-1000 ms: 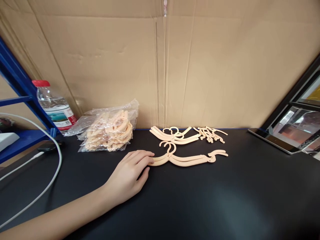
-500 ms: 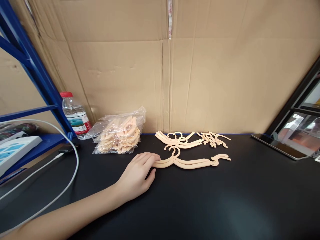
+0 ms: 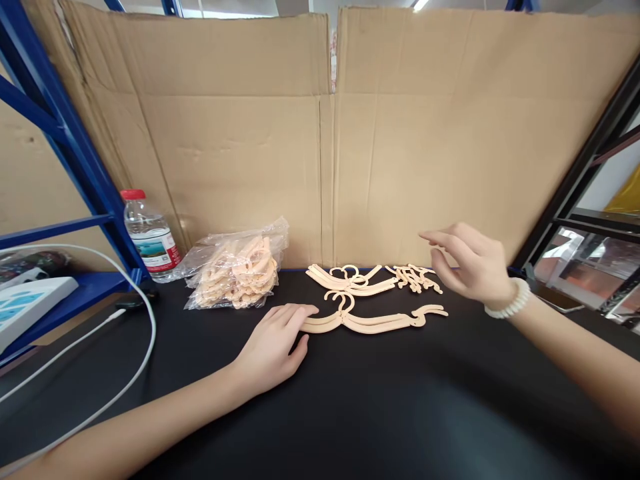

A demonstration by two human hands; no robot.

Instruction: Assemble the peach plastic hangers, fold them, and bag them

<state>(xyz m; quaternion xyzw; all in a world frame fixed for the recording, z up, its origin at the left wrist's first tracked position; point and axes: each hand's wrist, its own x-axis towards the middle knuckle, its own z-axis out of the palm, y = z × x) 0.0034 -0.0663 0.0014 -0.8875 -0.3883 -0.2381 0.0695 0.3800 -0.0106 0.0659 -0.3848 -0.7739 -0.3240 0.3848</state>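
Note:
My left hand lies over the left end of a beige folding clothes hanger, with the fingers stretched across it and the thumb apart. Two hooks stand up from the hanger's middle, and a smaller curved piece touches its right end; the part beneath my fingers is hidden. Raised over the table on the right, my right hand holds nothing, its thumb and index finger apart. Left of and below it lies a heap of small beige pieces. More beige hangers lie behind the first one.
A clear plastic bag of beige parts and a red-capped water bottle stand at the back left. A white cable loops over the black table. Cardboard walls the back; a dark flat device lies far right.
My right hand, with a pale beaded bracelet, has come into view from the right. My left hand stays on the hanger. The camera has tipped up slightly.

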